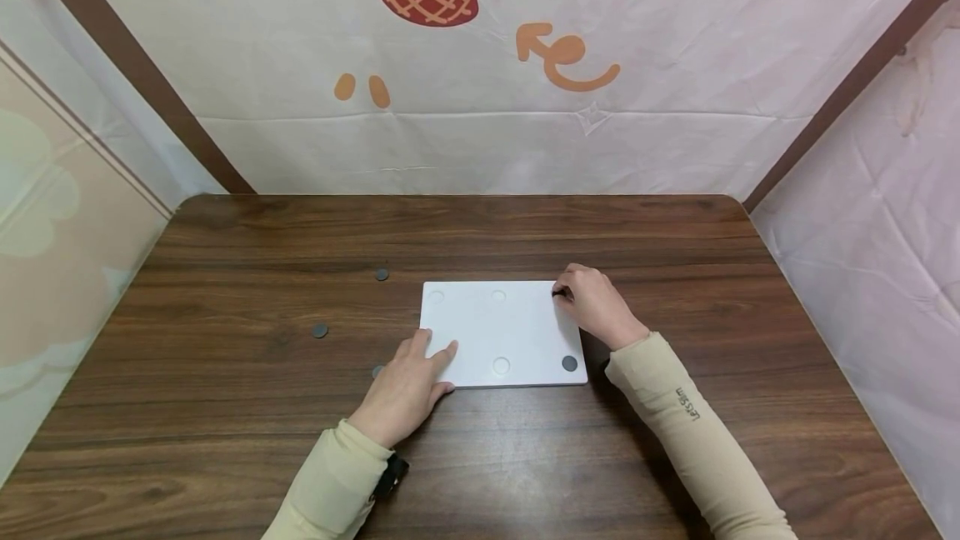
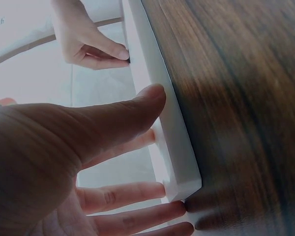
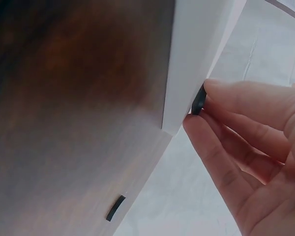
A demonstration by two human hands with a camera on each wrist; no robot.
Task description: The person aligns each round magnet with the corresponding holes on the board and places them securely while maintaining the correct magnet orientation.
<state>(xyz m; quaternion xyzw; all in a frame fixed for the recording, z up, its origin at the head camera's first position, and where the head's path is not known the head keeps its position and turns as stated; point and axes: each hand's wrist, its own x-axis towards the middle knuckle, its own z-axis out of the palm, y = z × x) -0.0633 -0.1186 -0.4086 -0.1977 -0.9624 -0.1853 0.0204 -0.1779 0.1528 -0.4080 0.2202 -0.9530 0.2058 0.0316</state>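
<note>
A white board (image 1: 510, 327) with shallow round recesses lies flat on the table. One dark grey disc (image 1: 570, 363) sits in its near right recess. My left hand (image 1: 405, 390) rests at the board's near left corner, fingers spread over the top, with the thumb along the near edge in the left wrist view. At the far right corner, my right hand (image 1: 596, 307) pinches a small dark disc (image 3: 199, 100) between thumb and fingertips. It is tilted on edge, close over the board's surface. Bare recesses show along the far side and near middle.
Left of the board, dark discs lie on the brown wooden table (image 1: 225, 407): one toward the back (image 1: 382, 274), another farther left (image 1: 320, 331), and a third disc (image 1: 377, 371) partly behind my left hand. A printed cloth (image 1: 480, 148) hangs beyond the far table edge.
</note>
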